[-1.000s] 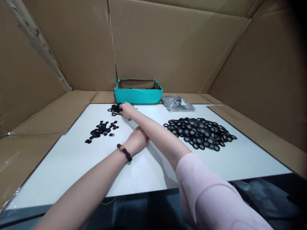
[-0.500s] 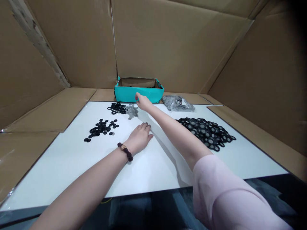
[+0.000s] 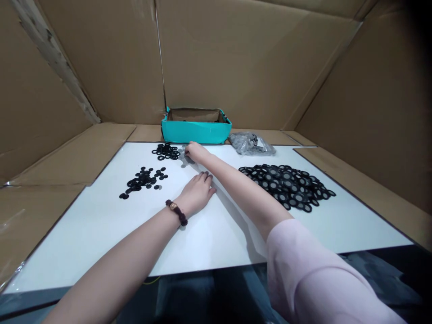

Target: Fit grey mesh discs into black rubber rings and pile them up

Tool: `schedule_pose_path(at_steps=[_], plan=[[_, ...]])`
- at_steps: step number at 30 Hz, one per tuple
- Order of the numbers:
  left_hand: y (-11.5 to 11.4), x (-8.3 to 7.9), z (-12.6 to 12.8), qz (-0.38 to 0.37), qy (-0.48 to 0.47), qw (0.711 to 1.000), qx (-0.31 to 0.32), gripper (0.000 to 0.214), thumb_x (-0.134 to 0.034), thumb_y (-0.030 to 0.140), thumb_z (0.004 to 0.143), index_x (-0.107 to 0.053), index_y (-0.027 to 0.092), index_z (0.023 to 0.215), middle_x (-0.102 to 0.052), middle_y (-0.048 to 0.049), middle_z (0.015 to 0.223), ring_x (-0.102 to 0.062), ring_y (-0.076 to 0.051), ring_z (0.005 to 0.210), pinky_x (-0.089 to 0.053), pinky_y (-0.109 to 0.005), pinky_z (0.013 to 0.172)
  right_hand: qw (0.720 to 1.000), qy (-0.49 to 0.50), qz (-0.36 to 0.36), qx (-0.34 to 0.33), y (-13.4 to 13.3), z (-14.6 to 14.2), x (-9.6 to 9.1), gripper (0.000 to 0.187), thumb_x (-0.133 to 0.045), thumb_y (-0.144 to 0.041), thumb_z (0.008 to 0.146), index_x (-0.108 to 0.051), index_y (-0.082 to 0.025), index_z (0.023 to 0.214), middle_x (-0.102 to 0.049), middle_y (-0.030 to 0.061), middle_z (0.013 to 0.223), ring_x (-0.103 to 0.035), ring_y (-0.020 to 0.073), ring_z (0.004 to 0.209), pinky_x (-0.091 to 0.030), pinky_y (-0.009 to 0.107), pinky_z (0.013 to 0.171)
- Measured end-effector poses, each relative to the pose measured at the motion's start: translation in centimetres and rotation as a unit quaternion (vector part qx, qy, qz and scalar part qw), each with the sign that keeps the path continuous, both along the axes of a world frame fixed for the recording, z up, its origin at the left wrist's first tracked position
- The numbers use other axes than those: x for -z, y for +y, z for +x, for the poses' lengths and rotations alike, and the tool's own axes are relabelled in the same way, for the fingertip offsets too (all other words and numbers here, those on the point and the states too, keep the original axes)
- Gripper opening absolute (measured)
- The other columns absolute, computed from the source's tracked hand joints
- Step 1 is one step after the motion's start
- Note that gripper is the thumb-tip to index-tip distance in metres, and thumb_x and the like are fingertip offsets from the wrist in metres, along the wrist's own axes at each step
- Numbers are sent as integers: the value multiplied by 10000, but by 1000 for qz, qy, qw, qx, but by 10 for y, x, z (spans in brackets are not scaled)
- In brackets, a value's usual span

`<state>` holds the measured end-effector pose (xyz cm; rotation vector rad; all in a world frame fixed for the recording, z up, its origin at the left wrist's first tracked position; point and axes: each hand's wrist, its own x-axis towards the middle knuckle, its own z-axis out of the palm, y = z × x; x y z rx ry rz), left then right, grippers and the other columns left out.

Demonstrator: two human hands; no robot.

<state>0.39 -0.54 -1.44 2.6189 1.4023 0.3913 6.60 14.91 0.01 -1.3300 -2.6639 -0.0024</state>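
Note:
My left hand (image 3: 195,194) lies palm down on the white board, its fingers flat; no object shows under it. Farther back, my right hand (image 3: 198,153) is lowered, fingers pinched, over the small pile of translucent grey discs (image 3: 183,162), partly covering them. What its fingertips hold, if anything, is hidden. Left of it sits a cluster of black rings (image 3: 165,151). Small solid black discs (image 3: 144,179) are scattered nearer, to the left of my left hand. Beyond my right forearm spreads a large heap of black rings with grey centres (image 3: 293,185).
A turquoise-fronted box (image 3: 197,132) stands at the back edge, dark pieces just visible inside. To its right rests a clear plastic bag (image 3: 251,143) with dark contents. Cardboard walls (image 3: 263,67) enclose the white board (image 3: 202,247) at the back and sides.
My right hand has come down from in front of the turquoise box to the translucent discs, slightly leftward. My left hand has stayed in place.

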Motion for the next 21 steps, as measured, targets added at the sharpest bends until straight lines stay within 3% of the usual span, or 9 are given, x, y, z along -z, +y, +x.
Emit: schedule_pose_path(at_steps=[9,21], plan=[[1,3,0,8,-5,1000,1,422,-380,270,905,-465,31,1242,-481,-242,1312,-412,-300,1269,-339,-439,1044,999,27,0,40,-6,4,-4,200,-533,-148,835,-632,-130,1008,-588,135,1040,-571,216,918,-399,262,744],[1,1,0,-4,2,1000,-9,449,-379,268,909,-453,24,1279,-441,-241,1364,-383,-293,1302,-318,-429,1068,991,132,2,20,-9,26,-20,209,-505,-150,849,-688,-114,945,-660,91,930,-563,170,859,-363,223,731]])
